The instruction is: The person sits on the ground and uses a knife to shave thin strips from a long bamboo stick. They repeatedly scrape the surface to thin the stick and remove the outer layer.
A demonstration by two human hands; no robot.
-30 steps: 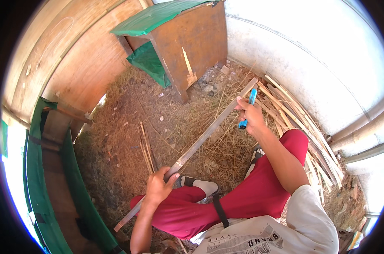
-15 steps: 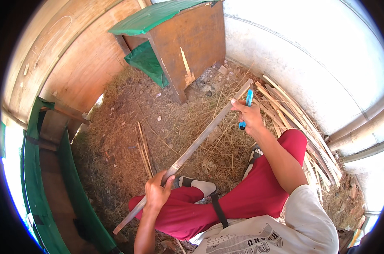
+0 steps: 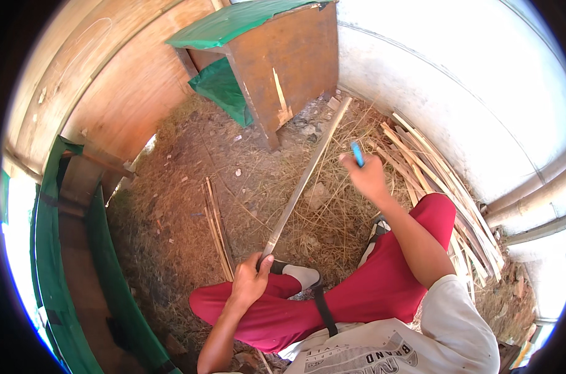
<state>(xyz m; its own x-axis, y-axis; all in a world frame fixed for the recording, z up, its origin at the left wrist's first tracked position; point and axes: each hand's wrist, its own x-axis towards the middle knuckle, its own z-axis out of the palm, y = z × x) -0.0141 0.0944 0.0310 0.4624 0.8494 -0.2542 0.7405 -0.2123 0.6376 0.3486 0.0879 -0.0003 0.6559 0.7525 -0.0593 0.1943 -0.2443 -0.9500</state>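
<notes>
My left hand [image 3: 250,283] is closed around the lower part of a long bamboo strip [image 3: 305,177], just below a node. The strip slants up and away from me, its far end raised over the dry grass near the cabinet. Apart from the strip and to its right, my right hand [image 3: 370,179] is closed around a blue cutter knife [image 3: 357,154]. Only the knife's blue upper end shows above the fist; its blade cannot be made out.
Several bamboo strips [image 3: 442,168] lie piled along the white wall at right. A few thin sticks [image 3: 216,227] rest on the ground by my left knee. A wooden cabinet [image 3: 289,68] with a green cover stands ahead, and a green-lined wooden frame [image 3: 77,249] is at left.
My right hand has come away from the strip and moved slightly down, turning the knife. The strip has swung more upright, and my left hand has shifted right and slightly down.
</notes>
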